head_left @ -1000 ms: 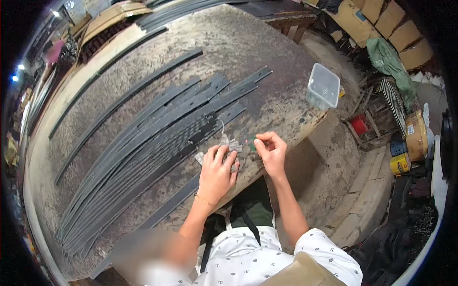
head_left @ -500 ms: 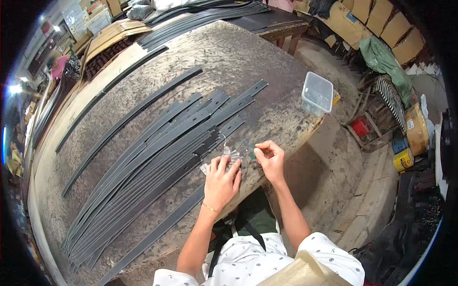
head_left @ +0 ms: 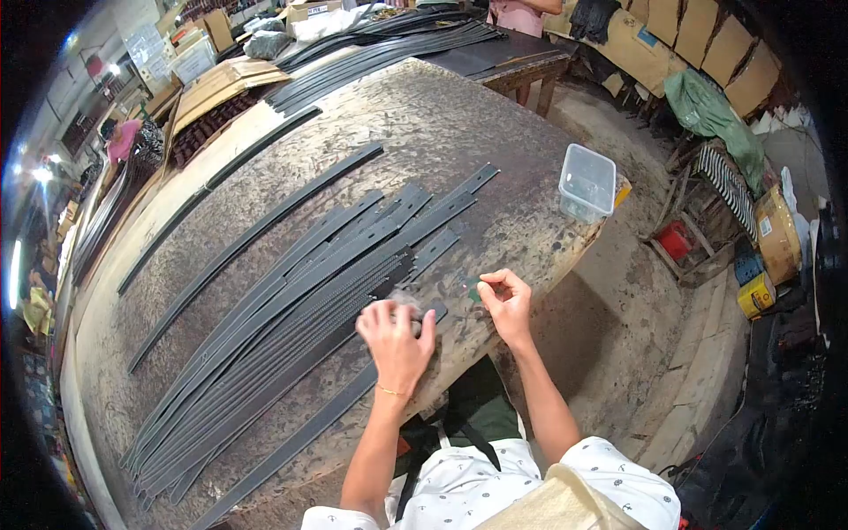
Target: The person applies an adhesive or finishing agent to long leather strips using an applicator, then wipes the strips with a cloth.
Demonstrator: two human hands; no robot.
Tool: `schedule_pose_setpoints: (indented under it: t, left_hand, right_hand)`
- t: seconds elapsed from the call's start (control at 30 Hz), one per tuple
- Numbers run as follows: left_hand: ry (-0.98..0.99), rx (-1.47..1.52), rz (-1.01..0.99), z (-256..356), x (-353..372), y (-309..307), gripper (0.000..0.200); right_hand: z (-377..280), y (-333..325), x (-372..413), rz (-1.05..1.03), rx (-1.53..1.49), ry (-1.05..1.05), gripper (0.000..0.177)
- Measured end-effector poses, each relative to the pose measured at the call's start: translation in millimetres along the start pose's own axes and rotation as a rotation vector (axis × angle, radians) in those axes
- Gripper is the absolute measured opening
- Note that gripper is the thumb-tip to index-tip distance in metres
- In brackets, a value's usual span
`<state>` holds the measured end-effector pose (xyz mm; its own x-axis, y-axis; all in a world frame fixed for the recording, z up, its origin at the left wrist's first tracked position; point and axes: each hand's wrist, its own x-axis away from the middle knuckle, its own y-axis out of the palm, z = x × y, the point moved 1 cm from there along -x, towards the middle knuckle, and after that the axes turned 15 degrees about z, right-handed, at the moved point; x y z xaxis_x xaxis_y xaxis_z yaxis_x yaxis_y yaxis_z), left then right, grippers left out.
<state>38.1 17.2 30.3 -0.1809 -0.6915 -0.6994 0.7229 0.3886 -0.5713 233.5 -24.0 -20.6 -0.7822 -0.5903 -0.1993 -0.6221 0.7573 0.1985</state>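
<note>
Dark belt straps point(head_left: 291, 296), some with slotted holes near their ends, lie in a fanned pile on the worn table point(head_left: 495, 221). At the near ends of the pile is my left hand point(head_left: 395, 340), its fingers smeared by motion and its thumb apart. A blurred whitish-grey crumpled piece point(head_left: 406, 297) shows right at those fingertips. My right hand point(head_left: 508, 305) is over the table's near edge, thumb and forefinger pinched together. A small green spot point(head_left: 474, 291) shows just beside that pinch; I cannot tell what the fingers hold.
A clear plastic tub point(head_left: 587, 181) stands at the table's right corner. Single straps point(head_left: 256, 256) lie left of the pile. More black strips point(head_left: 389, 53) cover the far end. Right on the floor are a wooden stool frame point(head_left: 698, 234) and a yellow tin point(head_left: 755, 296). People are in the background.
My left hand has moved left across the strap ends, and the whitish crumpled piece has shifted left with it. My right hand keeps its pinch in nearly the same place. The view has tilted slightly.
</note>
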Motion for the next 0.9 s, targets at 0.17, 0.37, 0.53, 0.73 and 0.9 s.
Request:
schedule_pose_setpoints:
  t: [0.17, 0.37, 0.53, 0.73, 0.9]
  left_hand:
    - [0.064, -0.265, 0.121, -0.4, -19.2, -31.2, 0.028]
    - [0.133, 0.319, -0.019, 3.5, 1.8, -24.2, 0.013]
    - [-0.575, 1.391, -0.367, 61.8, -17.3, -48.5, 0.023]
    - [0.037, 2.404, -0.659, 165.4, -86.5, -102.8, 0.089]
    - [0.218, 2.935, -0.008, 220.7, -93.8, -112.4, 0.096]
  right_hand:
    - [-6.0, -0.2, -0.1, 0.011, 0.018, 0.027, 0.006]
    - [-3.1, 0.7, -1.9, 0.015, 0.034, 0.020, 0.008]
    - [-9.6, 2.6, -0.9, 0.058, 0.183, -0.128, 0.009]
    - [2.0, -1.7, -3.1, 0.013, 0.122, -0.111, 0.011]
    - [0.1, -1.9, -2.7, 0.011, 0.138, -0.071, 0.010]
